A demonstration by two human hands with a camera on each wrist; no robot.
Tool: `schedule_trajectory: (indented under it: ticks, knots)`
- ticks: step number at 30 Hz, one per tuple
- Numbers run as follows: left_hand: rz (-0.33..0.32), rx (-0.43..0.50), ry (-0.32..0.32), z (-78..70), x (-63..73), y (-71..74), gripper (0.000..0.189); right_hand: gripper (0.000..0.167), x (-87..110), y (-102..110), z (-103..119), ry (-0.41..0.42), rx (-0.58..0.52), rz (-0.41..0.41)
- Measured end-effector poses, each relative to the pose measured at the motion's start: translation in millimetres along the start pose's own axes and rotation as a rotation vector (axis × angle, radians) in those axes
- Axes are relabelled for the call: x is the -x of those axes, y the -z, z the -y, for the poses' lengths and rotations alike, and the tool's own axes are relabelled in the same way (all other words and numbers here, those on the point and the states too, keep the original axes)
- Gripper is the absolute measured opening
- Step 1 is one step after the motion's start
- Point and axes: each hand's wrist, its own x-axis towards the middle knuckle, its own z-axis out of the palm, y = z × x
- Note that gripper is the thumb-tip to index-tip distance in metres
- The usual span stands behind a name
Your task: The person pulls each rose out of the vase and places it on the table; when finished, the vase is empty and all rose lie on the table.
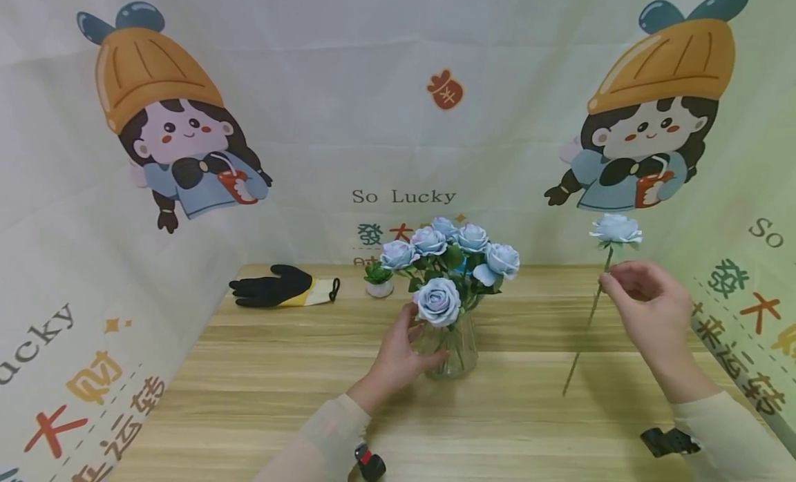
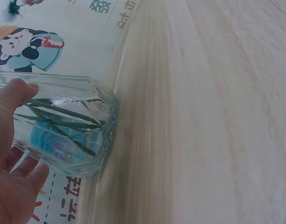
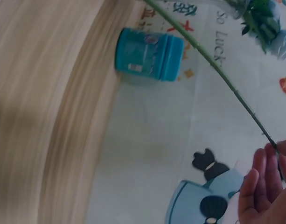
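Note:
A clear glass vase (image 1: 459, 358) stands upright on the table, holding several pale blue roses (image 1: 439, 302) with green leaves. My left hand (image 1: 394, 361) grips the vase from its left side, thumb across the near face; in the left wrist view green stems (image 2: 68, 122) show through the glass. Off to the right, my right hand (image 1: 656, 316) pinches a single pale blue rose (image 1: 616, 228) by its stem, just below the bloom. Its long bare stem (image 3: 212, 63) slants down to the left, apart from the vase.
A black glove (image 1: 273, 286) with a yellow and white cuff lies at the back left. Beside the vase sits a small potted succulent (image 1: 378, 280). A blue lidded jar (image 3: 143, 53) stands near the back edge, mostly hidden by the bouquet in the head view. Printed cloth encloses the wooden table (image 1: 267, 385).

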Motion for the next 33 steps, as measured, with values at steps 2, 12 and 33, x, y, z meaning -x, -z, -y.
schedule_trajectory:
  ticks: [2,12,33]
  knots:
    - [-0.002,-0.002,0.003,0.0,-0.1,0.1,0.093,0.018,-0.2,8.0,-8.0,-0.023,0.065,0.061]
    - [-0.008,-0.008,-0.012,-2.2,0.0,0.8,0.093,0.022,-1.6,42.5,-50.2,-0.028,0.301,0.303]
    - [-0.008,-0.028,-0.011,-2.4,0.9,0.9,0.092,0.010,-7.8,64.8,-123.4,-0.016,0.493,0.677]
